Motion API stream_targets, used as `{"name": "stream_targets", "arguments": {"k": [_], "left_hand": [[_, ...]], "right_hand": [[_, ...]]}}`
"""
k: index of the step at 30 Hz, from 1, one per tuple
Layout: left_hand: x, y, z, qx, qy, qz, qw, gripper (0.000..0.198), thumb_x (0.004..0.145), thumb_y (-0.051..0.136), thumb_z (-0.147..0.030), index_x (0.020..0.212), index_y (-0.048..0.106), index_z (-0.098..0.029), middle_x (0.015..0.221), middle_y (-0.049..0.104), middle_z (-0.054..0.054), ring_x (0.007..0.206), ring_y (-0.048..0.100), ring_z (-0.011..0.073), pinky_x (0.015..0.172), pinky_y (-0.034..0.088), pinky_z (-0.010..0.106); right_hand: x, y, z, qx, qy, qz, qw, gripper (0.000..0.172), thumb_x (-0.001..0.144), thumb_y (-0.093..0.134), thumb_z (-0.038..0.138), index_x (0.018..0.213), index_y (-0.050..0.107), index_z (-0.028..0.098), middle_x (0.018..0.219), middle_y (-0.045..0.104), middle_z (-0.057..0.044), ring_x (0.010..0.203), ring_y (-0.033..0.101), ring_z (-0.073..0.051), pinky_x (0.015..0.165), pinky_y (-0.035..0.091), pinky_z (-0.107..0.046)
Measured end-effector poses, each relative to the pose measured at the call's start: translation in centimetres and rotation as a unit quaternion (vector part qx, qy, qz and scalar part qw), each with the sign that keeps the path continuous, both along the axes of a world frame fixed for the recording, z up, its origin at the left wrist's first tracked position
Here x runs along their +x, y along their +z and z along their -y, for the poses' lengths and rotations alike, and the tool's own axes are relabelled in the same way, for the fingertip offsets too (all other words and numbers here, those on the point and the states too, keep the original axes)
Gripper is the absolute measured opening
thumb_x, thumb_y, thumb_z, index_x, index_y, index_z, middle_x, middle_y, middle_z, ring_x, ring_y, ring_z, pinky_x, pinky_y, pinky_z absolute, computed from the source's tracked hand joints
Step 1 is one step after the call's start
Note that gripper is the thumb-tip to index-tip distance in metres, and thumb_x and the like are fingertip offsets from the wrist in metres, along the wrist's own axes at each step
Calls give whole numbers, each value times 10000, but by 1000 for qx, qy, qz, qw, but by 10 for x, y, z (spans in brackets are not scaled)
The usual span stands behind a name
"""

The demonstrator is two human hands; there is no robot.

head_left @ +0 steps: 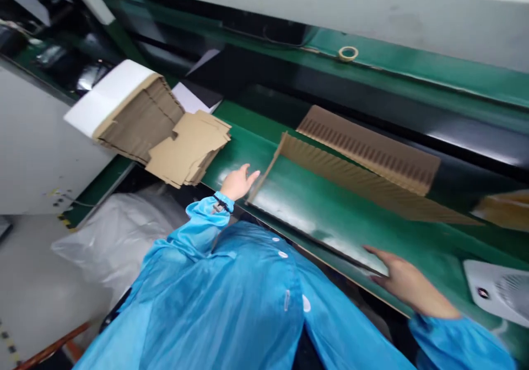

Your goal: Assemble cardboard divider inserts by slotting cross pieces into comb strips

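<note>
My left hand (238, 183) is open above the green conveyor belt (314, 215), holding nothing, with its fingers spread. It is nearest to a stack of flat die-cut cardboard blanks (188, 149) and to the near end of an upright corrugated cardboard strip (351, 185). Behind that strip lies a second corrugated strip (367, 149). My right hand (407, 282) is empty at the belt's near edge, its fingers extended over the green surface. A taller cardboard stack (138, 117) with a white top sheet stands beyond the blanks.
A roll of masking tape (347, 53) lies on a green ledge at the far side. A white plastic sack (113, 243) sits on the floor to the left, beside a grey machine panel (41, 144). A white vented device (498, 291) stands at the right edge.
</note>
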State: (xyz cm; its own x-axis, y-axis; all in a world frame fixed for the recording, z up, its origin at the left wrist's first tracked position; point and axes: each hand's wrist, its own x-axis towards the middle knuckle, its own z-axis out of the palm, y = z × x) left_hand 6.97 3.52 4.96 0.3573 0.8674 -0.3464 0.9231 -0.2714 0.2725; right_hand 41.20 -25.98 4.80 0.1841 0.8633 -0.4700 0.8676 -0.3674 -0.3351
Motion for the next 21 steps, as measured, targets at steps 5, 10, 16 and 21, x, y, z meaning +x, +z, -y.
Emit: {"name": "stream_targets", "arguments": {"k": [5,10,16,21], "left_hand": [[-133,16,-59,200,179,-2,963,501,950,552,-363,1369,493,-96,1435,503,195,1373,430,307,1155,345,412],[-229,-6,-79,111,317,-69,940,806,809,696,-527,1413,433,-63,1400,465,267,1350,421,401,1085,412,483],[-248,-22,-89,85,320,-43,943,661,799,682,-520,1263,558,-65,1243,601,231,1241,548,350,1074,438,422],[-253,18,-86,132,326,18,936,394,819,660,-438,1057,650,-125,1083,697,144,1073,651,304,962,522,387]], "right_hand": [[-50,21,-9,164,-120,14,979,346,765,569,522,1036,661,328,1095,742,-105,868,735,-346,761,603,-479],[-119,33,-52,194,-78,3,978,294,841,519,499,1034,643,315,1069,746,-94,986,716,-344,910,559,-513],[-150,35,-95,212,-35,16,977,291,873,480,424,1036,656,260,1050,756,-88,984,724,-298,1059,466,-530],[-177,48,-129,245,-58,-10,968,282,884,495,420,989,691,246,1046,754,-100,1007,712,-284,1000,512,-482]]}}
